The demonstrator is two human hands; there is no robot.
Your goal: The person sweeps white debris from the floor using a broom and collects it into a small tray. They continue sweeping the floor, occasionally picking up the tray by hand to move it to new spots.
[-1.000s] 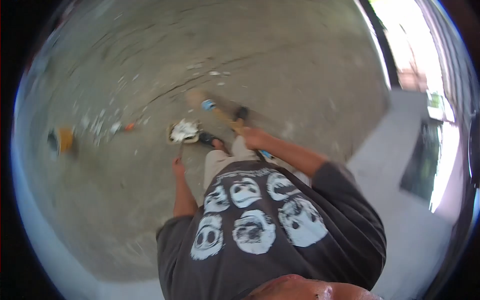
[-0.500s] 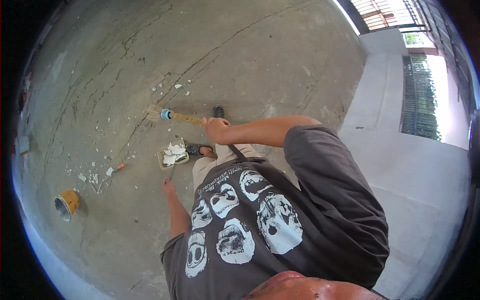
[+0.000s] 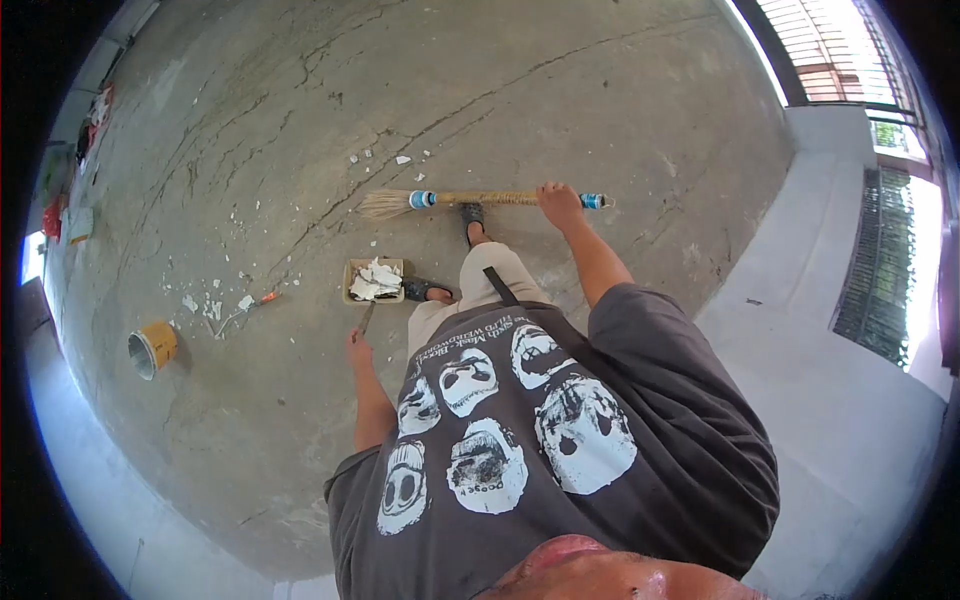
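Note:
My right hand (image 3: 561, 205) is closed around the binding of a stick broom (image 3: 480, 199), near its blue-banded end. The broom lies almost level across the view, its bristles (image 3: 385, 204) fanning out to the left by my foot. My left hand (image 3: 360, 349) is low on the other side, wrapped around the thin handle of a shallow cream dustpan (image 3: 348, 284). White flakes (image 3: 377, 280) are heaped in this pan, which is beside my dark shoe (image 3: 428, 290).
A yellow bucket (image 3: 158, 345) lies tipped on the cracked concrete floor (image 3: 480, 90). Near it are white chips (image 3: 245, 302) and a long thin tool with an orange end (image 3: 268, 297). More chips (image 3: 403, 160) lie beyond the bristles. A pale wall (image 3: 770, 240) borders the right.
My right hand and the broom have moved right and away from me, turning the broom more level. My left hand still holds the dustpan as the camera view has shifted.

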